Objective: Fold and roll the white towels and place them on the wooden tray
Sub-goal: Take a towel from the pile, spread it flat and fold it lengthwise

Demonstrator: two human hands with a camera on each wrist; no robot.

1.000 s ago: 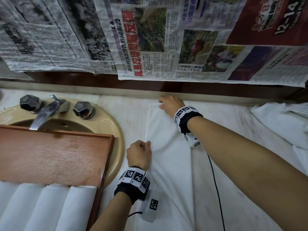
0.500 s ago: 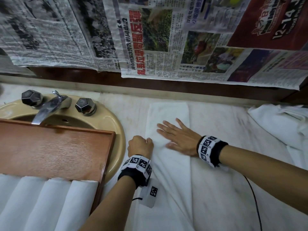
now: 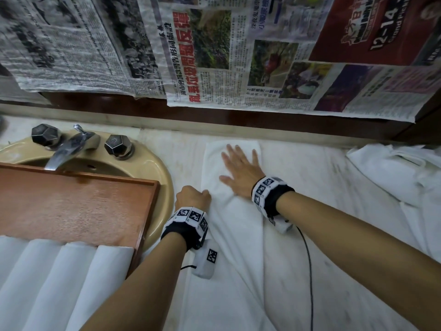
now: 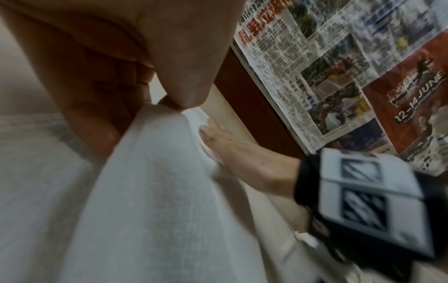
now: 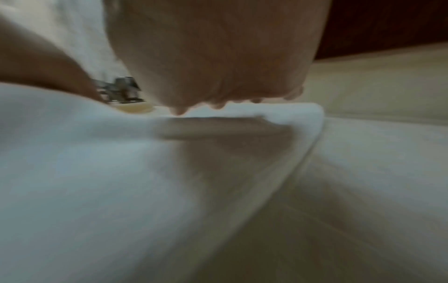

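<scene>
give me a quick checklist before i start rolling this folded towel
1. Towel folded into a long strip on the counter: ok.
2. Right hand flat on its far end: ok.
3. Left hand gripping the left edge: ok.
4. Near end smooth: not ok, it spreads in creases.
5. Wooden tray has room behind the rolled towels: ok.
6. Wrist cable off the towel: cannot tell.

Red poster (image 4: 417, 92) reads "12–14 JUNE"; newspaper (image 3: 202, 56) carries Chinese headlines.
</scene>
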